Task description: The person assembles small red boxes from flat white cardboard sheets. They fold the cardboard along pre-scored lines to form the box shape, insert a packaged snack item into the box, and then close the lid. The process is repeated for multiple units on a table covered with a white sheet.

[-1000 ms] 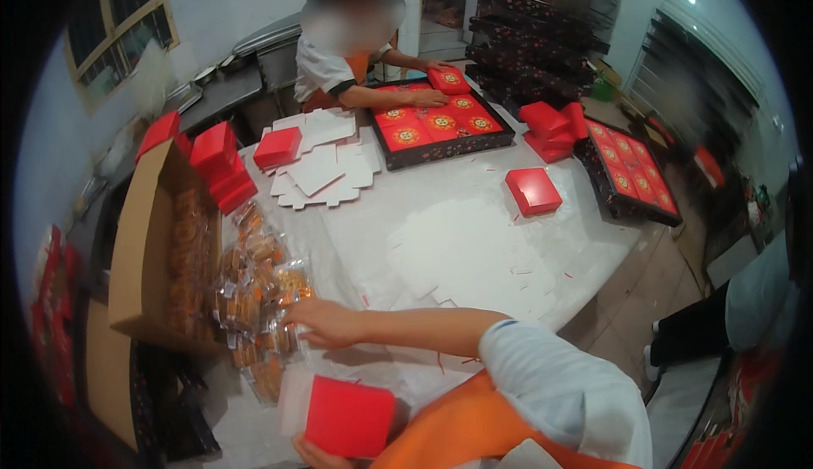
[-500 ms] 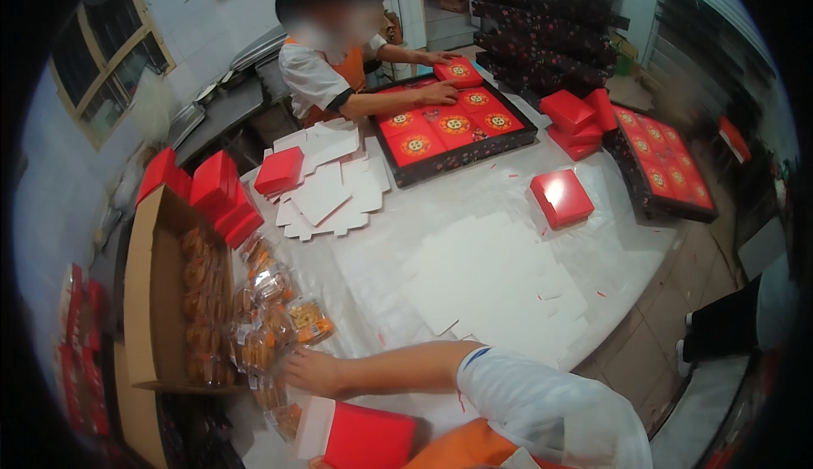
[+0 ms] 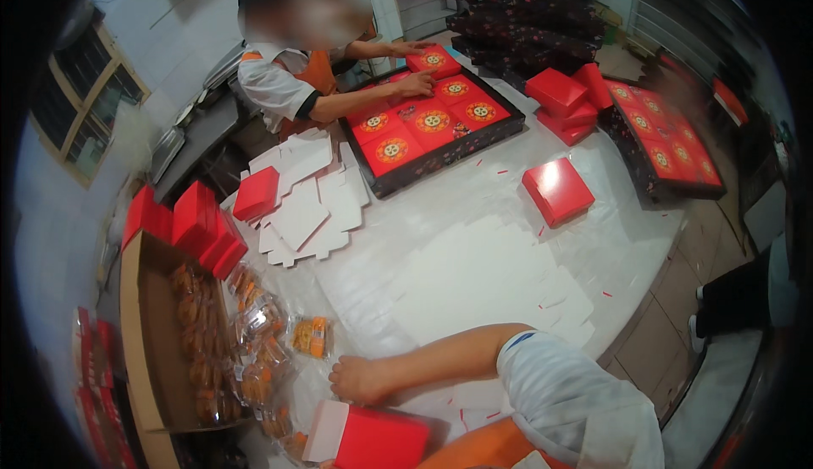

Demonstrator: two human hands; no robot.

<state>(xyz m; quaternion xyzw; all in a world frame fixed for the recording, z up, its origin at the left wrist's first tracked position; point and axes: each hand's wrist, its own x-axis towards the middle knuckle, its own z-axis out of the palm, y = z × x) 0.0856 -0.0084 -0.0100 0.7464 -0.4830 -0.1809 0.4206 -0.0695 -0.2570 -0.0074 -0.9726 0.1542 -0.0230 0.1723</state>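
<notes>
At the lower edge stands an open red box [image 3: 383, 437] with a pale flap [image 3: 327, 432] raised on its left side. Only a sliver of my left hand [image 3: 327, 465] shows, gripping the box's lower left edge. Just above the box is my right hand [image 3: 360, 380], its fingers curled downward; whatever is in them is hidden. Left of it lies a heap of clear-wrapped golden pastries [image 3: 258, 355]. One packet with an orange label [image 3: 311, 336] lies apart, beyond my right hand.
A cardboard carton [image 3: 148, 359] holding more packets stands at left, red boxes [image 3: 195, 219] behind it. White flat card blanks [image 3: 296, 215] lie farther off. Across the table a person's hands [image 3: 415, 85] rest on red boxes in a black tray [image 3: 449, 149]. A closed red box [image 3: 557, 191] sits at right.
My right hand has moved away from the pastry heap, rightward to above the open red box. The view has shifted slightly. The co-worker's hands stay at the tray.
</notes>
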